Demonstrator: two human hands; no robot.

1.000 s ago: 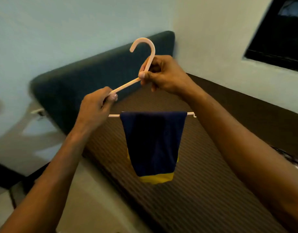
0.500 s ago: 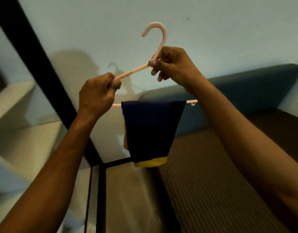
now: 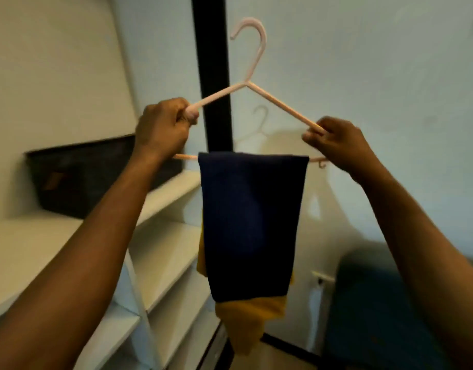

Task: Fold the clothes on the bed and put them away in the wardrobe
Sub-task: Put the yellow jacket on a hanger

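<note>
In the head view, a pink hanger (image 3: 256, 86) is hanging in the centre of the frame between two raised hands, its hook pointing to the upper middle. A folded navy garment (image 3: 250, 222) with a yellow edge is draping over the hanger's lower bar, just below and between the hands, and is trailing down to the lower centre. Behind the hanger, a black vertical post (image 3: 211, 62) is running from the top of the frame down behind the garment. White shelves (image 3: 160, 252) are filling the left side, and a dark basket (image 3: 77, 177) is sitting on the upper shelf at middle left, partly hidden by the left forearm. A pale wall (image 3: 377, 62) is carrying the hanger's shadow on the right, and a dark teal padded headboard (image 3: 377, 303) is showing at lower right. The left hand (image 3: 163, 129) is curling tightly around the hanger's left shoulder end. The right hand (image 3: 336, 142) is pinching the right shoulder end between curled fingers and thumb.
</note>
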